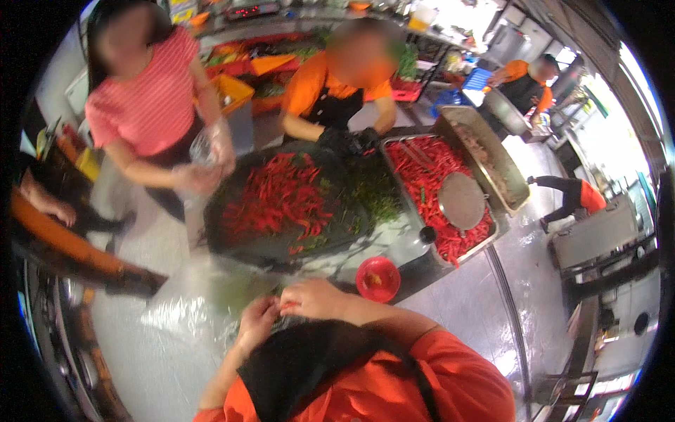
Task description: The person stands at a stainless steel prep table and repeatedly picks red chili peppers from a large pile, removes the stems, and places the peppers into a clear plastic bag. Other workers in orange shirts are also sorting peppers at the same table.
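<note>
Close together in front of my apron, my left hand (259, 319) and my right hand (311, 299) meet at the fingertips. A small piece of red chili pepper (289, 305) shows between them, its stem side hidden; both hands seem to pinch it. Beyond them, a pile of red chilies (279, 195) lies on a large dark round tray (253, 259), with green stems (385, 207) heaped at its right. A red plastic bowl (378, 279) with a little yellowish matter inside sits just right of my right hand.
A metal tray of red chilies (422, 174) holds a round metal lid (461, 201). Beside it stands a deep metal pan (485, 158). Across the table are a gloved person in orange (311, 100) and a person in a striped top (153, 105). Others work farther off.
</note>
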Demonstrator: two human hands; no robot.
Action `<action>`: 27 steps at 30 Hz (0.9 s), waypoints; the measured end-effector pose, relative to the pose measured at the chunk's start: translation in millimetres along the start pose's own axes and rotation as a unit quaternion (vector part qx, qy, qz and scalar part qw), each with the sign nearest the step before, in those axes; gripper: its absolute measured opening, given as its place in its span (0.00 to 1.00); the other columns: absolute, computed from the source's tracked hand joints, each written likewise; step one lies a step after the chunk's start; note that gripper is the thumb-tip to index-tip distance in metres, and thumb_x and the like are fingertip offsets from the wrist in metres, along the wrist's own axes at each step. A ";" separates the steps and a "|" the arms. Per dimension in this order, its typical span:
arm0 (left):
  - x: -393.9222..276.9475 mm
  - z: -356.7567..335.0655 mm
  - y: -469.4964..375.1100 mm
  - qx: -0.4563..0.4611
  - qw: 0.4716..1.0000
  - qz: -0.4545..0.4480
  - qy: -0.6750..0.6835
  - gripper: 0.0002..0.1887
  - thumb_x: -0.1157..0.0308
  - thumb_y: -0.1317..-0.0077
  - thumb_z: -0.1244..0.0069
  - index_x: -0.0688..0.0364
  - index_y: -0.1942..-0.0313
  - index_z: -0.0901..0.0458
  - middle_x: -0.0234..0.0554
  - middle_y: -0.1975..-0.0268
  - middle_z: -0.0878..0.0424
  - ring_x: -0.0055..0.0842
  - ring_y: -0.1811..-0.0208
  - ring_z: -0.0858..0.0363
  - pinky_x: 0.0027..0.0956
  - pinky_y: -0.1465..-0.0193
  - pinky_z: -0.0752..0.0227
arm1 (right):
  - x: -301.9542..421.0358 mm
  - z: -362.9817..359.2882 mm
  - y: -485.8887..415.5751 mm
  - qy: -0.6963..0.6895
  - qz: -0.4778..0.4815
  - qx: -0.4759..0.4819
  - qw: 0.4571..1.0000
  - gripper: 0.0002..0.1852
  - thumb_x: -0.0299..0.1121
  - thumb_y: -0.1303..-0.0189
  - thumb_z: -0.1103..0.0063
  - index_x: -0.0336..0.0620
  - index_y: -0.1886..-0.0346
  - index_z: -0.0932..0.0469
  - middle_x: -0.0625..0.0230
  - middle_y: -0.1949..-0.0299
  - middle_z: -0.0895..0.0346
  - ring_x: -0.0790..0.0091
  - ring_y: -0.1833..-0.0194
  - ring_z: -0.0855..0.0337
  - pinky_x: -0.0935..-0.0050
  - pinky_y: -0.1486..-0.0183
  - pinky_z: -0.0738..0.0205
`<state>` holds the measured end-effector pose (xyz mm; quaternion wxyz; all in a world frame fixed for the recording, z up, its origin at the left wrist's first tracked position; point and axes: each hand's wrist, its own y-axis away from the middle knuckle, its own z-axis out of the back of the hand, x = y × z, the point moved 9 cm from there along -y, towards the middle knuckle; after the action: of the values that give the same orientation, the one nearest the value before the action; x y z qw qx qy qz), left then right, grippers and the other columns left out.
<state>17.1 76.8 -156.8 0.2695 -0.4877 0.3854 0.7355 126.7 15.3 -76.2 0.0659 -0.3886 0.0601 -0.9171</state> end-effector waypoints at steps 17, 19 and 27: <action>-4.2 8.4 6.6 -0.060 0.993 -0.100 -0.001 0.08 0.73 0.27 0.55 0.66 0.52 0.23 0.36 0.57 0.19 0.22 0.54 0.21 0.27 0.49 0.28 | -135.5 -14.6 1.6 -0.768 -0.284 -0.201 0.538 0.05 0.32 0.35 0.43 0.42 0.62 0.24 0.67 0.66 0.22 0.67 0.65 0.21 0.66 0.59 0.23; -5.5 19.1 6.7 -0.127 0.973 -0.188 -0.044 0.10 0.71 0.27 0.55 0.62 0.50 0.21 0.41 0.53 0.19 0.29 0.50 0.22 0.32 0.45 0.29 | -157.3 15.1 -10.9 -0.720 -0.239 -0.224 0.612 0.05 0.31 0.34 0.44 0.41 0.61 0.24 0.65 0.62 0.20 0.65 0.62 0.19 0.65 0.56 0.22; -23.9 8.1 6.7 -0.018 0.989 -0.142 -0.039 0.17 0.60 0.28 0.54 0.59 0.46 0.21 0.48 0.48 0.20 0.40 0.44 0.24 0.39 0.40 0.32 | -228.1 44.3 -48.4 0.141 -0.239 -0.120 0.953 0.16 0.40 0.41 0.36 0.41 0.54 0.22 0.59 0.70 0.18 0.55 0.65 0.17 0.58 0.62 0.24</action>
<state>16.8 79.2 -130.8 0.3773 -0.5129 0.2886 0.7151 312.3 98.6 -198.5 -0.2116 -0.2635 0.0840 -0.9374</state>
